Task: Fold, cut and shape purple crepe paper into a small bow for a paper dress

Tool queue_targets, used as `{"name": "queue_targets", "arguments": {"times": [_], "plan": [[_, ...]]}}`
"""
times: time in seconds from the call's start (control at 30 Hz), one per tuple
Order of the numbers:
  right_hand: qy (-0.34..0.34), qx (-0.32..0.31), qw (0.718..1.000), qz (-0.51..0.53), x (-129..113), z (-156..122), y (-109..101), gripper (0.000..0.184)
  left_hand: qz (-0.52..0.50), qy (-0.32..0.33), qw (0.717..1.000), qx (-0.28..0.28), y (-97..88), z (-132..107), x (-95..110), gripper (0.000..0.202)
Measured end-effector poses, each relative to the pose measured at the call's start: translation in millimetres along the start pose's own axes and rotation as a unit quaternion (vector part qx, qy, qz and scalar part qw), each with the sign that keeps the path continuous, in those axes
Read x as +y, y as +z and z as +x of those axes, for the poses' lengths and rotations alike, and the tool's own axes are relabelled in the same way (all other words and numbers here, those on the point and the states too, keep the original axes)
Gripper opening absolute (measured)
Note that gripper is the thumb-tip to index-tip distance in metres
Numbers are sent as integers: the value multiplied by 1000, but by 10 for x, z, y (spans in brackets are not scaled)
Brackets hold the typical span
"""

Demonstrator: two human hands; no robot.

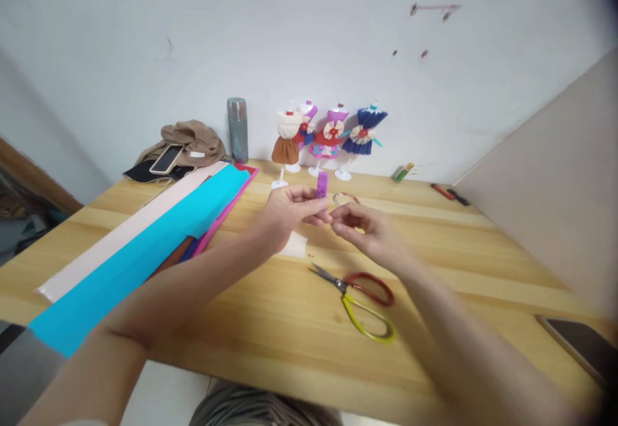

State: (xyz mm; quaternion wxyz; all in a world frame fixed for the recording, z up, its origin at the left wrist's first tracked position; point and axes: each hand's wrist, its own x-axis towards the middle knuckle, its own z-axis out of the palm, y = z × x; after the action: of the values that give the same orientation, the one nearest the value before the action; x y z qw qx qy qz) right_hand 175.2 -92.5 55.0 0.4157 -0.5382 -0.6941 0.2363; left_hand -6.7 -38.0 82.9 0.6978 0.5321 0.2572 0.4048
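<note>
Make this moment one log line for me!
left hand: holds purple piece | right hand: fingertips near left hand, grip unclear | scissors: on table

placed directly on wooden table [270, 329]: scissors [342, 286], flat; coloured sheets [154, 246], stacked; flask [238, 131] and four miniature dress stands [333, 131], upright.

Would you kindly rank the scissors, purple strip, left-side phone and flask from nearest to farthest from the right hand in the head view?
1. Purple strip: in the left hand, just left of the right hand.
2. Scissors: on the table, below the right hand in view.
3. Flask: back left, near the wall.
4. Phone: farther left than the flask.
</note>
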Motion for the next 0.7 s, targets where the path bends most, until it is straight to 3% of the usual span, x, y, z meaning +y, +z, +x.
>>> {"name": "queue_targets", "arguments": {"times": [0.07, 0.13, 0.2, 0.3, 0.4, 0.5, 0.7], "plan": [[34, -77, 986, -144, 88, -232, -131, 11, 68, -28, 997, 24, -75, -47, -32, 8], [78, -129, 963, -222, 214, -524, -179, 15, 140, -47, 988, 39, -144, -120, -97, 7], [101, -138, 955, -240, 340, -812, -148, 23, 197, -45, 979, 38, -186, -203, -179, 4], [73, -97, 968, -222, 458, -1114, -43, 28, 261, -21, 965, 16, -192, -303, -289, 7], [46, -84, 970, -222, 468, -1225, 27, 30, 344, 55, 937, 13, -172, -356, -347, 20], [37, -102, 964, -244, 442, -1239, 43, 40, 428, 129, 894, 18, -175, -387, -373, 19], [89, -89, 973, -192, 416, -1275, 11, 41, 516, 114, 849, 19, -262, -430, -478, 17]]}}
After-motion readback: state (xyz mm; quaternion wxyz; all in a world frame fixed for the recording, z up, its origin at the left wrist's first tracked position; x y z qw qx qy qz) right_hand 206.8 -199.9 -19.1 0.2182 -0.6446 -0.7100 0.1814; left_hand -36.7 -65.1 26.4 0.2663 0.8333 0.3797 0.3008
